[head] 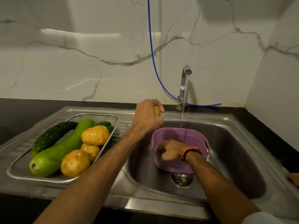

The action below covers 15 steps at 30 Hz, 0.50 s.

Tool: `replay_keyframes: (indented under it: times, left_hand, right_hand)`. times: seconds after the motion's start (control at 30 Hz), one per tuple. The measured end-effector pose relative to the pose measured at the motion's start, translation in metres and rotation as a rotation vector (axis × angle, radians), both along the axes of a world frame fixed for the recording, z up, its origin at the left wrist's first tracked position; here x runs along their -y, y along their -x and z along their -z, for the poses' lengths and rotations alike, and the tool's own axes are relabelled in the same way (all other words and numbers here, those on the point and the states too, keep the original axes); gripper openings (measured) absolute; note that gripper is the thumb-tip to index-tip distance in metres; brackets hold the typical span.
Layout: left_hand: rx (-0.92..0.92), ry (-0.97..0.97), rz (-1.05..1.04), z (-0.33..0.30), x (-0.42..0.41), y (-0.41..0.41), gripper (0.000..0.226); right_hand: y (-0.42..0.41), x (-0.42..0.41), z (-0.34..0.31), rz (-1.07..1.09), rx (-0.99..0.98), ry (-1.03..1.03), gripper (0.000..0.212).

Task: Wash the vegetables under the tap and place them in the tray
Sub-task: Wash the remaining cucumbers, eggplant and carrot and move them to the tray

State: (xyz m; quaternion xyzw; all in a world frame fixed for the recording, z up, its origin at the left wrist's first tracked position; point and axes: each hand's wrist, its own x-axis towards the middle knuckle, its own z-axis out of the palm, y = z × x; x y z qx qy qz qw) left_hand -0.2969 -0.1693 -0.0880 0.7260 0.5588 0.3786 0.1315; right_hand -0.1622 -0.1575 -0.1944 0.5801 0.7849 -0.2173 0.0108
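Observation:
My left hand point(148, 118) is closed around a small yellow potato point(157, 110), held above the sink's left rim, just left of the water stream. My right hand point(172, 150) reaches into the purple basket point(194, 136) in the sink basin and is closed on a dark brown item point(160, 148); what that item is I cannot tell. Water runs from the tap point(186, 73) into the basket. The metal mesh tray point(103, 118) on the drainboard holds a long pale green gourd point(59, 149), a dark bumpy gourd point(51, 136), three potatoes point(95, 135) and green vegetables behind them.
The steel sink basin point(234, 152) has a drain point(182, 179) below the basket. A blue hose point(152, 50) hangs down the marble wall to the tap base. Black counter surrounds the sink. Part of another hand point(294, 179) shows at the right edge.

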Motion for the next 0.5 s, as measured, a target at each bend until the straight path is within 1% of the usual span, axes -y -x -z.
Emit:
replay_keyframes:
  times: [0.03,0.1,0.13,0.17,0.2,0.23,0.27,0.3,0.33,0.4,0.43,0.5]
  left_hand:
    - [-0.038,0.022,0.009,0.009,0.002,-0.001,0.029]
    - [-0.152,0.152,0.034,0.043,0.005,-0.001,0.023]
    - [-0.255,0.236,0.037,0.063,0.006,0.0,0.016]
    - [-0.35,0.304,0.029,0.079,0.007,0.001,0.015]
    - [-0.406,0.336,0.012,0.089,0.008,0.003,0.021]
    - [-0.403,0.329,-0.001,0.091,0.007,0.005,0.025]
    - [-0.363,0.286,0.002,0.085,0.005,0.006,0.022]
    - [-0.301,0.232,0.016,0.075,0.003,0.007,0.018]
    - [-0.229,0.17,0.02,0.058,0.001,0.006,0.019]
    - [-0.112,0.041,0.006,0.025,0.003,0.006,0.027]
    - [-0.078,-0.012,-0.002,0.015,0.002,0.005,0.03]
    - [-0.088,-0.023,0.007,0.012,0.004,0.002,0.031]
  right_hand:
    - [-0.001,0.001,-0.001,-0.002,-0.014,0.004,0.027]
    - [-0.001,0.001,-0.001,-0.031,-0.021,0.009,0.011]
    - [0.0,0.002,-0.002,-0.045,-0.013,0.006,0.009]
    - [0.0,0.002,-0.001,-0.043,0.005,-0.006,0.009]
    - [0.0,0.002,0.0,-0.036,0.024,-0.012,0.007]
    - [0.0,0.001,0.0,-0.046,0.036,-0.011,0.005]
    - [-0.001,0.0,0.002,-0.055,0.038,-0.009,0.012]
    - [-0.002,-0.001,0.003,-0.052,0.036,0.003,0.012]
    - [-0.002,0.0,0.001,-0.053,0.044,0.01,0.003]
    - [-0.001,-0.001,0.003,-0.036,0.044,0.02,0.023]
    - [-0.001,-0.002,0.003,-0.031,0.044,0.014,0.026]
    - [-0.001,-0.001,0.003,-0.04,0.051,0.003,0.015]
